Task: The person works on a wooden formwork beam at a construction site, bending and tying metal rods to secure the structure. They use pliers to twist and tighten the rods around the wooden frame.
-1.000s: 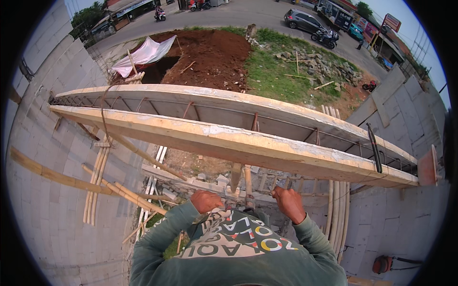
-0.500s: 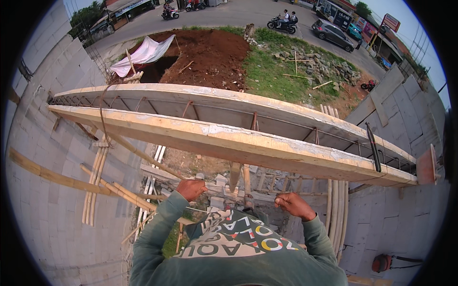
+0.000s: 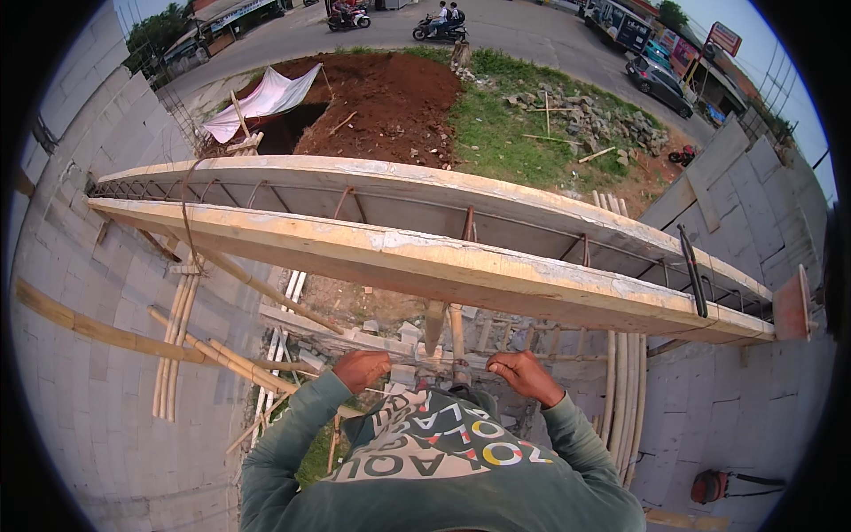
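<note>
Straight across the person's front runs a long, narrow trough of pale wooden boards (image 3: 425, 251), beyond both hands and touched by neither. Its two boards stand on edge a little apart, presumably so the rusty brown steel bars (image 3: 470, 222) can sit between them. Over on the left, a thin brown wire loop (image 3: 188, 217) goes around the trough, probably binding the boards together. Out to the right, a slender black bar or strap (image 3: 691, 270) lies across both edges; it could be holding the gap, though its fixing is too small to read. Underneath, a squared yellowish wooden post (image 3: 434, 326) and a round tan bamboo pole (image 3: 457, 332) meet the near board's lower edge from this angle, likely as props.

Now the hands! Left hand (image 3: 362, 371) and right hand (image 3: 526, 376) are well apart, level with each other in front of the chest, elbows bent and out wide. The left points inward, knuckles up, fingers bent; the right answers, thumb and forefinger close together. How tightly either closes, nobody can tell from here. A thin pale strip (image 3: 383, 391) shows just below the left; whether it is gripped is unclear.
</note>
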Demonstrator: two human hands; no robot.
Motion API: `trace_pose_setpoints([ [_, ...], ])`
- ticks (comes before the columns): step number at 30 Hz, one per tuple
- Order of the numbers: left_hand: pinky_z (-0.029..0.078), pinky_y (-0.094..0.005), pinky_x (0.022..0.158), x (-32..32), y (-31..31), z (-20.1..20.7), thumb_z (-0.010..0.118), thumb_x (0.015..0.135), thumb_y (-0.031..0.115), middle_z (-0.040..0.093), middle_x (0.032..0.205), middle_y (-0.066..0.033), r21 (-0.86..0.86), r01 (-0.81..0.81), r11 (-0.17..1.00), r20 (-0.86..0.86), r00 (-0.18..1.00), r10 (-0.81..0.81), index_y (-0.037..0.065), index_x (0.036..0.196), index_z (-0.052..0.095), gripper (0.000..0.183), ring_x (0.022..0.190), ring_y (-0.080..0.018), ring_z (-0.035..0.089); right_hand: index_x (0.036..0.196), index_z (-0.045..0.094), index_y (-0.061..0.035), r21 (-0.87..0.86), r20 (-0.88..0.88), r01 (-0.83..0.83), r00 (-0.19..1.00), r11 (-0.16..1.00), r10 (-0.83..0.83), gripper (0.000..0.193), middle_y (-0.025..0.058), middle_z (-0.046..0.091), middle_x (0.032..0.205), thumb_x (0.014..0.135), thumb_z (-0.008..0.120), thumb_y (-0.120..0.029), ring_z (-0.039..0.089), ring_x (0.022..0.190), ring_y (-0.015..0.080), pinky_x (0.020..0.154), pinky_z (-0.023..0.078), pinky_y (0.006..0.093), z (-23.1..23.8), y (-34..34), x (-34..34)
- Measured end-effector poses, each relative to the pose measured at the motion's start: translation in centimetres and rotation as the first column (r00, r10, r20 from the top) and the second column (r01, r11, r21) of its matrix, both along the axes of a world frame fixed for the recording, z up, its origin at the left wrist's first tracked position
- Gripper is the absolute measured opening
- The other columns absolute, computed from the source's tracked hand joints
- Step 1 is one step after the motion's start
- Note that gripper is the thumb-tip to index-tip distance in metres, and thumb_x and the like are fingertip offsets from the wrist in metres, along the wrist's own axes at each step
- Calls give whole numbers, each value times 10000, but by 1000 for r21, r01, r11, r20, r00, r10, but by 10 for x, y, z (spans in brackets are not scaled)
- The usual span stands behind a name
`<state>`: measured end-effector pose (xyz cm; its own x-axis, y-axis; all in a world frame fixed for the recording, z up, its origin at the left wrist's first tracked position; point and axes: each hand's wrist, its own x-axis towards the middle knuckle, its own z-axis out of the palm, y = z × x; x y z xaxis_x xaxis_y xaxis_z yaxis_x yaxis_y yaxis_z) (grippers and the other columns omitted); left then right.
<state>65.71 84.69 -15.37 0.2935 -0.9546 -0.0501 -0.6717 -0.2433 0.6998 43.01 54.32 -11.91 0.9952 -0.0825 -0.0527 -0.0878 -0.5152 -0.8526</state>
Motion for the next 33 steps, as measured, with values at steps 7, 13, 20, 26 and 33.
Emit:
trace_pose_setpoints([
  [7, 426, -500, 676, 7, 11, 3, 480, 1015, 265, 543, 765, -208, 57, -19, 998, -105, 994, 25, 38, 876, 537, 273, 790, -461, 550, 959, 710, -28, -120, 183, 88, 981, 989, -65, 138, 156, 700, 876, 906, 662, -146, 678, 781, 363, 676, 525, 419, 7, -4, 4],
  [13, 436, -519, 669, 5, 5, 6, 509, 999, 270, 583, 800, -193, 36, -43, 998, 31, 999, 42, 67, 885, 566, 239, 779, -450, 570, 942, 709, -58, -274, 281, 230, 948, 934, -151, 98, 150, 700, 858, 873, 673, -118, 677, 767, 361, 647, 531, 426, 4, 3, 8],
  [20, 491, -488, 628, 19, -2, -9, 622, 911, 267, 631, 804, -132, -20, -173, 985, 381, 909, 168, 101, 857, 583, 179, 778, -371, 635, 915, 693, -64, -266, 145, 182, 978, 947, -148, 98, 162, 691, 814, 885, 672, -154, 676, 762, 367, 620, 521, 436, 9, 12, 6],
  [26, 501, -429, 574, 19, -13, -4, 694, 832, 234, 593, 718, -73, -96, 2, 995, 557, 829, 52, 120, 792, 557, 183, 684, -289, 633, 886, 685, -41, -23, 110, 260, 960, 965, -256, 131, 178, 686, 829, 913, 654, -165, 671, 800, 385, 667, 525, 432, 12, 6, 5],
  [33, 510, -389, 547, 32, -21, 25, 692, 842, 287, 554, 679, -38, -162, 194, 968, 684, 729, -31, 132, 769, 554, 220, 643, -234, 623, 940, 685, -34, -195, -108, 51, 991, 979, -73, 191, 154, 667, 794, 970, 605, -204, 664, 752, 316, 676, 490, 371, -12, -7, -6],
])
